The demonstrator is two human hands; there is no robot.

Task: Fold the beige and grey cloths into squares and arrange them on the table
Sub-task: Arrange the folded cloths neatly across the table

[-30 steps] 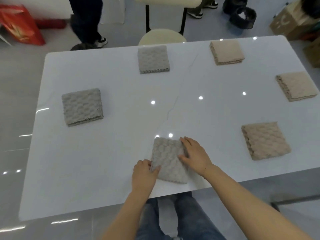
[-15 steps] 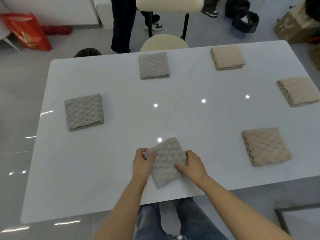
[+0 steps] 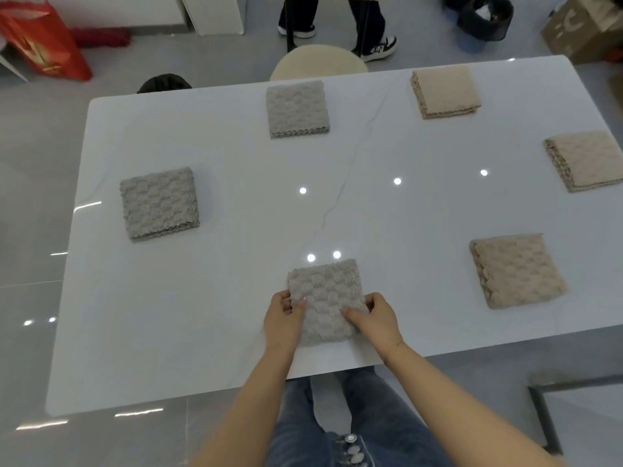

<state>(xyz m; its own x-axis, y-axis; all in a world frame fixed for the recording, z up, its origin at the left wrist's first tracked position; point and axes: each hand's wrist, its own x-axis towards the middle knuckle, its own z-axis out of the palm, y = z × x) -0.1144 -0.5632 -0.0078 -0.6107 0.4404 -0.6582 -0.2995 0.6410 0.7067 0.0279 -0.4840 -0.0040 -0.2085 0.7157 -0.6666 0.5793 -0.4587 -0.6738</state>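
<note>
Head view shows you holding one folded grey cloth [image 3: 326, 299] at the near edge of the white table [image 3: 236, 298], a little to the right of its middle. Your left hand [image 3: 284, 318] grips the cloth's left side, with the thumb lying on top of the fabric and the fingers curled at its edge. Your right hand [image 3: 374, 317] grips the right side in the same way, thumb on top. The two hands are apart, with the cloth between them. The cloth looks roughly square, and its scalloped edge faces away from you.

Five other folded cloths lie flat on the table, all well apart from each other. A second grey cloth [image 3: 159, 203] lies at the left side and a third grey cloth [image 3: 297, 108] near the far edge. One beige cloth [image 3: 517, 270] lies to the right of your hands, another beige cloth [image 3: 585, 160] at the right edge, and a last beige cloth [image 3: 445, 92] at the far right.

Beyond the table stands a cream stool [image 3: 318, 64], and a red bag [image 3: 42, 38] rests on the floor at the far left.
</note>
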